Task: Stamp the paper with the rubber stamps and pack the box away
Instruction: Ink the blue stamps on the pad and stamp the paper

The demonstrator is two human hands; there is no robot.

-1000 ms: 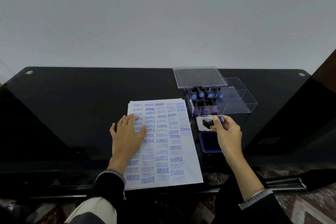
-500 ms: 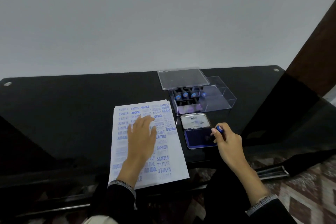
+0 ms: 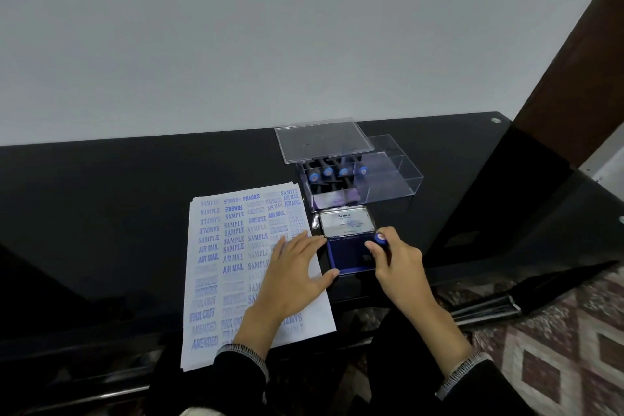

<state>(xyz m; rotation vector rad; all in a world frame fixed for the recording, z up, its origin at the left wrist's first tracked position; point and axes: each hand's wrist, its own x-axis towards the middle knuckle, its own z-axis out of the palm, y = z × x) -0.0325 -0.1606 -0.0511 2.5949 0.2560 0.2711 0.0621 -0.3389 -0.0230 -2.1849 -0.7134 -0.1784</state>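
Note:
A white paper point(image 3: 233, 260) covered with blue stamped words lies on the black table. My left hand point(image 3: 293, 273) rests flat on its right side, fingers spread, fingertips and thumb reaching the left edge of the open blue ink pad point(image 3: 347, 255). My right hand point(image 3: 395, 258) grips a black rubber stamp with a blue knob point(image 3: 380, 237) and holds it down on the pad's right part. The pad's lid point(image 3: 346, 221) stands open behind it. Beyond sits the clear plastic stamp box point(image 3: 385, 179) with several blue-topped stamps point(image 3: 327, 173) inside, its clear lid point(image 3: 322, 142) resting behind.
The black glass table point(image 3: 118, 206) runs to a grey wall. A dark wooden panel point(image 3: 574, 61) rises at the right. A patterned floor point(image 3: 557, 341) shows below the table's front edge at the right.
My right hand brought the stamp from near the pad's lid down onto the blue ink pad. My left hand slid right across the paper to the pad's edge. The view shifted left.

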